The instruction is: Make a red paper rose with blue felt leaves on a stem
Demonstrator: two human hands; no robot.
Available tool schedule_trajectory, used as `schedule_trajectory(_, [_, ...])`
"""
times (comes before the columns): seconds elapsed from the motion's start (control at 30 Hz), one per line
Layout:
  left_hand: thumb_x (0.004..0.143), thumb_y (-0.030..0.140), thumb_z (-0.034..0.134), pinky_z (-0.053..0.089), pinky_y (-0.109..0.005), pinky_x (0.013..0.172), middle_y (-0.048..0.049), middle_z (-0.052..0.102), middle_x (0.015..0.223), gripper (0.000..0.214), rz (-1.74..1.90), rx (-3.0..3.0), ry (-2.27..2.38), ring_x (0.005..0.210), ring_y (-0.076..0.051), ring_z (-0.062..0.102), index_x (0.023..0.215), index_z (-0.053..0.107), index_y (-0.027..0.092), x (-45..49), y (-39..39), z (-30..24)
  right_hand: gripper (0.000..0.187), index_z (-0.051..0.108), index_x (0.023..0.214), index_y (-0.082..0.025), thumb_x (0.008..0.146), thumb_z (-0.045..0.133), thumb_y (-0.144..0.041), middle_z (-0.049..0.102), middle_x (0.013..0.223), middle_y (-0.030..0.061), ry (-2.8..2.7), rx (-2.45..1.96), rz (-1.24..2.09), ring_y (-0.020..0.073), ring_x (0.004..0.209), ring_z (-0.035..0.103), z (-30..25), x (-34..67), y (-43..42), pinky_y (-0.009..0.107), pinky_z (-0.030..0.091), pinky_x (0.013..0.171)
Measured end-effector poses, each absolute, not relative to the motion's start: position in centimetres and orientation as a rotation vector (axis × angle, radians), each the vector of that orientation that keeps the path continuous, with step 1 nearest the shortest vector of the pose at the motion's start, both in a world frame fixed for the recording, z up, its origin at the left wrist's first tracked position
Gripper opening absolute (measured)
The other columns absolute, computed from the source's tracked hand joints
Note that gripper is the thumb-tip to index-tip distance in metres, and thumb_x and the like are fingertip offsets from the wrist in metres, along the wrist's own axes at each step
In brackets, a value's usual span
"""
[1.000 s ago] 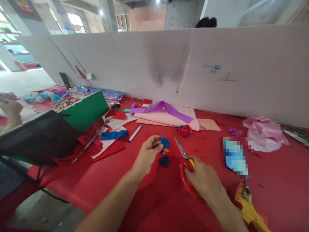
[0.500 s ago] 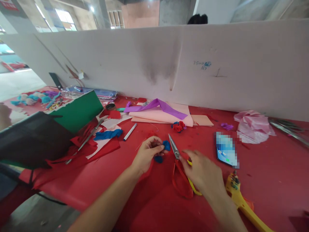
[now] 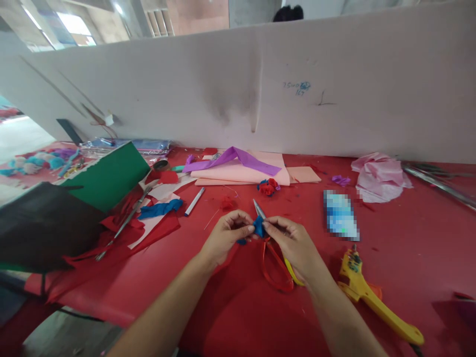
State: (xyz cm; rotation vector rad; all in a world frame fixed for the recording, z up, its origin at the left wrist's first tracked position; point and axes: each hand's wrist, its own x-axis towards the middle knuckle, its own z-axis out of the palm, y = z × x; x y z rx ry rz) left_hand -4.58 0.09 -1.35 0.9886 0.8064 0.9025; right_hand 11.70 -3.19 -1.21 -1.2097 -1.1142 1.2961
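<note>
Your hands: left hand [image 3: 225, 239] and right hand [image 3: 294, 242], fingertips pinched closed, seemingly to steady the blue fabric piece [image 3: 259, 226].
Blue fabric piece: between both, above the red table [image 3: 230, 310].
Scissors [image 3: 259, 209]: beneath your right hand, probably for easy reach.

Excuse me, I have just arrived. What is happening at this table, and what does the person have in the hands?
A person pinches a small blue piece between the fingertips of the left hand and right hand. Scissors with red and yellow handles lie on the red table, partly hidden by the right hand. Beyond them sits a small red and blue bundle. A yellow tool, probably a glue gun, lies to the right.
</note>
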Motion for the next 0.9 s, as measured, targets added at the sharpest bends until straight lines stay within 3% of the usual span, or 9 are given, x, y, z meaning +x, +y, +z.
schedule_trajectory(0.23, [0.067,0.027,0.075,0.046,-0.025,0.064,-0.0024,0.064,0.070,0.017,0.893,0.914,0.678,0.064,-0.013,0.061,0.072,0.064,0.016,-4.70,-0.05,-1.01,0.022,0.072,0.081,-0.019,0.071,0.072,-0.039,0.069,0.073,0.0012,-0.890,-1.204,1.340,0.0146,0.069,0.060,-0.76,11.72,-3.10,0.025,0.045,0.064])
schedule_trajectory(0.47, [0.075,0.039,0.068,0.044,-0.024,0.063,-0.0007,0.057,0.060,0.029,0.908,0.908,0.741,0.057,-0.010,0.055,0.061,0.060,0.015,-4.50,-0.05,-1.61,0.022,0.072,0.085,-0.019,0.075,0.069,-0.039,0.067,0.073,0.0012,-0.983,-1.261,1.250,0.0159,0.071,0.059,-1.45,11.56,-2.96,0.027,0.046,0.067])
schedule_trajectory(0.57, [0.066,0.032,0.076,0.041,-0.022,0.058,0.0018,0.058,0.063,0.024,0.921,0.900,0.783,0.056,-0.009,0.053,0.073,0.059,0.016,-4.31,0.06,-1.70,0.020,0.071,0.083,-0.019,0.076,0.069,-0.038,0.068,0.074,0.0008,-1.075,-1.269,1.163,0.0166,0.074,0.060,-1.56,11.44,-3.07,0.028,0.046,0.071])
schedule_trajectory(0.7, [0.056,0.019,0.082,0.044,-0.024,0.066,0.0002,0.065,0.071,0.040,0.870,0.929,0.772,0.062,-0.010,0.058,0.091,0.062,0.018,-4.18,0.17,-1.90,0.022,0.070,0.084,-0.018,0.077,0.067,-0.038,0.066,0.069,0.0002,-1.048,-1.271,1.200,0.0138,0.065,0.057,-1.59,11.46,-3.09,0.025,0.045,0.063])
schedule_trajectory(0.9, [0.066,0.027,0.076,0.041,-0.024,0.068,-0.0041,0.067,0.074,0.017,0.835,1.009,0.811,0.067,-0.012,0.058,0.076,0.070,0.014,-4.24,-0.08,-1.64,0.023,0.070,0.081,-0.017,0.074,0.070,-0.039,0.064,0.065,-0.0001,-0.952,-1.284,1.235,0.0118,0.058,0.054,-1.54,11.70,-2.84,0.024,0.041,0.056])
